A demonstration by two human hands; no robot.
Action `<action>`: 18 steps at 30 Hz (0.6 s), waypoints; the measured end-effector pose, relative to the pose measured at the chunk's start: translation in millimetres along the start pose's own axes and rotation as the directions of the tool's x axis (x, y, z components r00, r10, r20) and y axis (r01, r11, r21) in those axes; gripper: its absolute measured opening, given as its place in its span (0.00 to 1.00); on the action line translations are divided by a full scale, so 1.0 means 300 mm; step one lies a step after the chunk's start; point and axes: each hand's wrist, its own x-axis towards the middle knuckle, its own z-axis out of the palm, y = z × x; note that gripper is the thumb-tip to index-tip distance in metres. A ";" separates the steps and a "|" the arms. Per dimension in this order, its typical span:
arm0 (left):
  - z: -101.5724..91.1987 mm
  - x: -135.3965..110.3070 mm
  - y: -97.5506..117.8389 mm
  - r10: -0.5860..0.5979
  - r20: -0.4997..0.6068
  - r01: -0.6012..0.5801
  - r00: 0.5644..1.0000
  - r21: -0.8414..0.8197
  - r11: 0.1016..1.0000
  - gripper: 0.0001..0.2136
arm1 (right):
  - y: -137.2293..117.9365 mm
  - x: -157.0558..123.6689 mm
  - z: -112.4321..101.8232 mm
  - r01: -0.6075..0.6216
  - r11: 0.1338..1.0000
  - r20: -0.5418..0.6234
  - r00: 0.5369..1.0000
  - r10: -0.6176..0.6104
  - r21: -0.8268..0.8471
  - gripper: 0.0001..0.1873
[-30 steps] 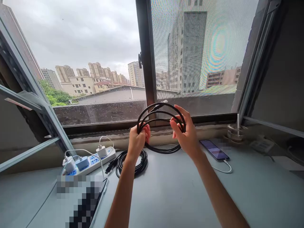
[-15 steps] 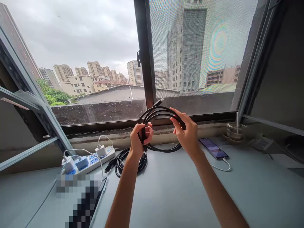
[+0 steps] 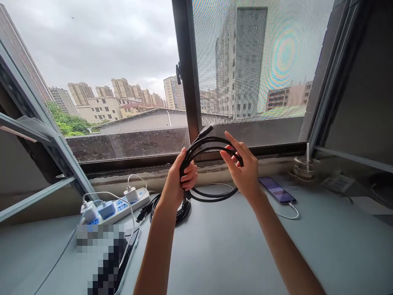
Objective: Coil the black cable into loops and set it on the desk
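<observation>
A black cable (image 3: 215, 200), wound into several loose loops, is held up above the table. My left hand (image 3: 181, 180) is closed round the left side of the loops, fingers wrapped and thumb pointing up. One plug end (image 3: 205, 131) sticks out above that hand, up and to the right. At the right side of the coil, my right hand (image 3: 244, 168) holds the loops in its palm; its index finger is raised and its thumb stands apart. Beneath my left wrist, a second coiled black cable (image 3: 184, 214) lies on the table, partly hidden by my forearm.
A white power strip (image 3: 123, 207) with plugged-in chargers lies at the left. In front of it is a tablet-like device (image 3: 132, 241), partly pixelated. A phone (image 3: 278, 190) on a white cord and a cup with a straw (image 3: 303, 168) stand at the right, below the window.
My left fingers have wrapped more fully round the loops, and the thumb now points up. My right index finger and thumb have spread apart. The coil has moved slightly to the right.
</observation>
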 end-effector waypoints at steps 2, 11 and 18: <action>0.000 -0.006 0.005 -0.023 0.057 0.025 0.998 -0.028 0.999 0.23 | -0.005 0.005 -0.011 0.006 1.000 -0.021 1.000 -0.006 0.029 0.18; 0.014 -0.007 -0.007 -0.045 0.092 0.042 0.995 0.037 0.998 0.15 | 0.000 0.014 -0.034 -0.070 0.997 0.048 0.996 0.071 -0.021 0.13; 0.049 0.013 -0.041 -0.003 -0.128 0.021 0.992 0.138 0.990 0.28 | -0.002 0.015 -0.032 -0.053 0.996 0.068 0.996 0.058 -0.078 0.12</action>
